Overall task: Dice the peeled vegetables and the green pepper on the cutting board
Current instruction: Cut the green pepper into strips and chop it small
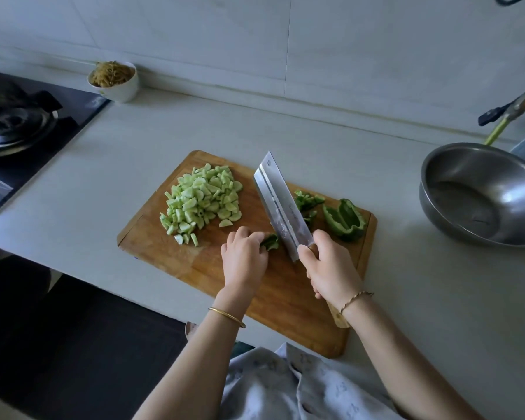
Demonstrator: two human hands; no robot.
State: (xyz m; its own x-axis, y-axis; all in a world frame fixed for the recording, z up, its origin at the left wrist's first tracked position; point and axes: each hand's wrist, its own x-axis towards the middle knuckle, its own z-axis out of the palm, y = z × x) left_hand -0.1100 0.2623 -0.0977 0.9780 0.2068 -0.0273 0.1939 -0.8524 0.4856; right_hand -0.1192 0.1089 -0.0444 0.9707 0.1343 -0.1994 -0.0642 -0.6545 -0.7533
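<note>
A wooden cutting board lies on the counter. On its far left sits a pile of pale green diced vegetable. My left hand holds down a small strip of green pepper with curled fingers. My right hand grips the wooden handle of a cleaver, whose blade stands just right of that strip. Behind the blade lie some cut pepper pieces. A large uncut pepper piece rests at the board's right edge.
A steel bowl stands on the counter to the right. A white bowl of shredded food sits at the back left beside a gas hob with a pot. The counter's front edge runs just under the board.
</note>
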